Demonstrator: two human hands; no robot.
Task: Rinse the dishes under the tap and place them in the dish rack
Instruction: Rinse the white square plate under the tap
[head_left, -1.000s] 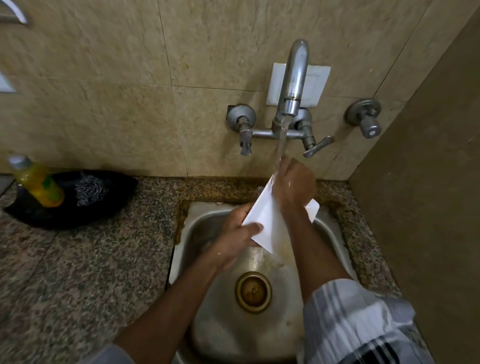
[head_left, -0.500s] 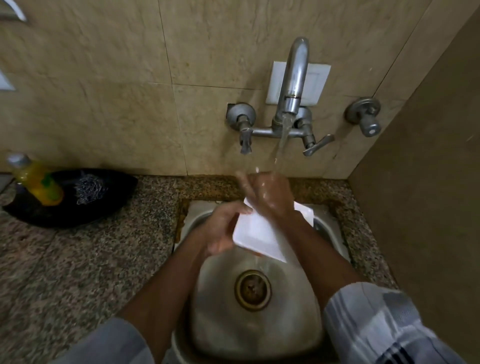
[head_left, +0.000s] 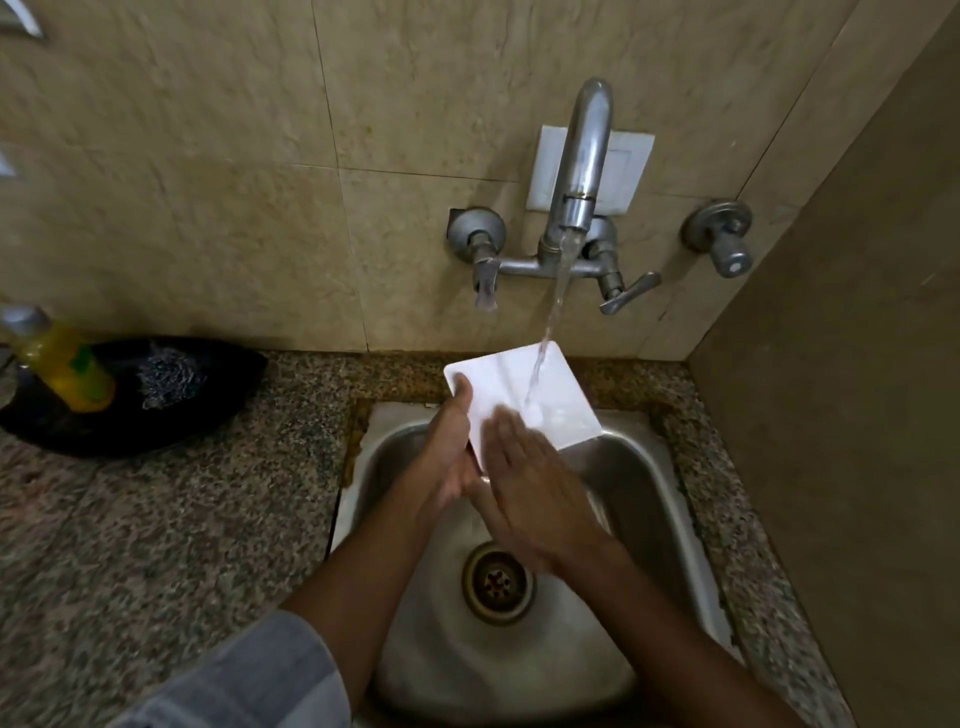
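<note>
1. I hold a white square plate (head_left: 524, 397) over the sink (head_left: 649, 467), at about twelve o'clock from the drain (head_left: 497, 582), tilted face up under the tap (head_left: 579, 171).
2. My left hand (head_left: 447, 457) grips the plate's near-left edge, thumb on top and fingers curled underneath.
3. My right hand (head_left: 524, 493) lies flat on the wet face, fingers straight, rubbing rather than gripping.
4. Water lands on the far half of the plate, so I judge the rinse to be midway; no rack shows here, and racking is not yet done.
5. The wall and tap handles stand close at twelve o'clock, and a side wall at three o'clock.
6. Open counter (head_left: 156, 545) lies at nine o'clock, with a yellow bottle (head_left: 67, 364) in a black dish (head_left: 218, 384) further back at ten o'clock.
</note>
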